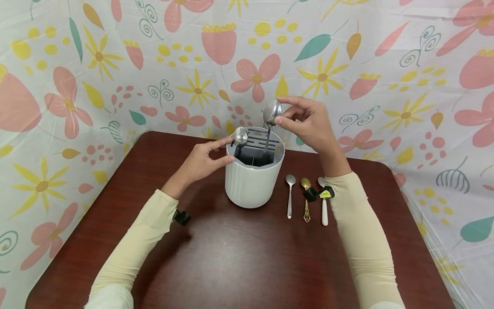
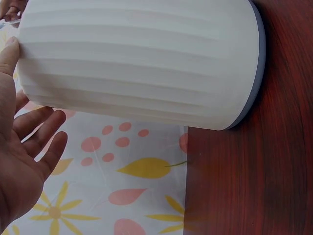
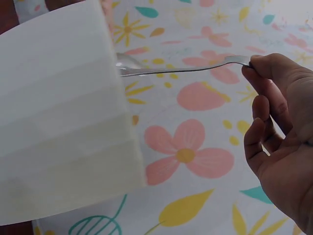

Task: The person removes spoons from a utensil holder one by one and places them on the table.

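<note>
A white ribbed utensil holder [image 1: 248,186] with a grey slotted insert stands upright on the table. My left hand [image 1: 202,161] touches its left rim with thumb and fingertips; in the left wrist view the hand's [image 2: 24,171] other fingers are spread loosely beside the wall. One metal spoon [image 1: 241,136] stands in the holder, bowl up, close to my left fingertips. Above the far right of the rim, my right hand [image 1: 308,122] pinches another metal spoon [image 1: 272,110] by its bowl. That spoon's handle [image 3: 181,70] points down into the holder, its lower end hidden.
Right of the holder, a silver spoon [image 1: 290,195], a gold spoon with an ornate handle [image 1: 306,212] and a white-handled spoon [image 1: 324,212] lie in a row on the dark wooden table [image 1: 231,257]. A floral cloth [image 1: 154,56] hangs behind.
</note>
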